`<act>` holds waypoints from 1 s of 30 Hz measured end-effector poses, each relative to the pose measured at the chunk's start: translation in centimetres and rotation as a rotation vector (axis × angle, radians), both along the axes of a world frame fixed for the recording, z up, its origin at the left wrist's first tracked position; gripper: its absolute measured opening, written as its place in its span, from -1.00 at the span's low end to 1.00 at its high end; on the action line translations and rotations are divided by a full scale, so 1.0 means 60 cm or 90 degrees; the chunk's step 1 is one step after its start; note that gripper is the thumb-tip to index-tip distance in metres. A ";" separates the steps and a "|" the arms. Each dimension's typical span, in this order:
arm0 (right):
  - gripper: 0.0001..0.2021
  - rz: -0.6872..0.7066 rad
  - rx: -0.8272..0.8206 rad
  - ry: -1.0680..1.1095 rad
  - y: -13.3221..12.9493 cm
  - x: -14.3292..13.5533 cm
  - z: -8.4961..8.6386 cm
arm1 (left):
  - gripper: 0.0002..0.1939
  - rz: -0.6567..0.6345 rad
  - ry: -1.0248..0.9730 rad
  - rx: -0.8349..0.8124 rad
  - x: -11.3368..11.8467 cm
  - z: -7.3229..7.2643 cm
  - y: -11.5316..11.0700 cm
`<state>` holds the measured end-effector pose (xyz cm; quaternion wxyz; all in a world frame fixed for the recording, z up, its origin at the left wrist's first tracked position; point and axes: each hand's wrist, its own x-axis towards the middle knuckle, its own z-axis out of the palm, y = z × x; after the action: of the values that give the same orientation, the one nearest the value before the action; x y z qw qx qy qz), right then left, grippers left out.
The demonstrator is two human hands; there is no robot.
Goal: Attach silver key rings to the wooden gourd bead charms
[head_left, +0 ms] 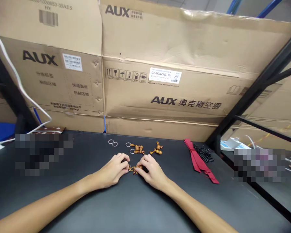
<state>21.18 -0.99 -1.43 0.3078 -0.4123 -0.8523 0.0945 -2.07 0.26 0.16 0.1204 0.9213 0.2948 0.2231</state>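
Between my hands, low over the black table, is a keychain with a small brown wooden gourd pendant (135,170) on an orange cord. My left hand (115,170) pinches its metal split ring, part of which is covered by my fingers. The fingers of my right hand (152,170) close on the gourd, so most of it is hidden. Just beyond lie two similar gourd keychains with rings (128,144). To their right are gourd pendants (157,149) on orange cords, with no rings visible on them. Two loose split rings (113,142) lie to the left.
Red ribbon strips (200,160) lie on the right, beside a pile of black clasps or clips (204,153). Large cardboard boxes (160,94) wall off the back. Black metal posts (254,84) frame both sides. A white cable (19,77) hangs at the left. Two areas are blurred out.
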 end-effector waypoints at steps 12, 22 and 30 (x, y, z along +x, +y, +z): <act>-0.87 0.031 -0.015 0.024 -0.001 0.002 0.001 | -0.85 0.017 -0.040 -0.084 -0.001 0.000 0.006; -0.88 -0.014 -0.002 -0.008 -0.004 -0.010 0.000 | -0.84 0.000 -0.030 -0.068 -0.002 -0.001 0.003; -0.91 -0.012 0.032 -0.031 0.000 0.004 0.003 | -0.85 0.083 0.016 -0.023 -0.001 -0.008 0.006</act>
<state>21.41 -0.96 -1.28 0.2980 -0.4145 -0.8577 0.0604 -2.10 0.60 -0.33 0.1185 0.9007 0.3594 0.2135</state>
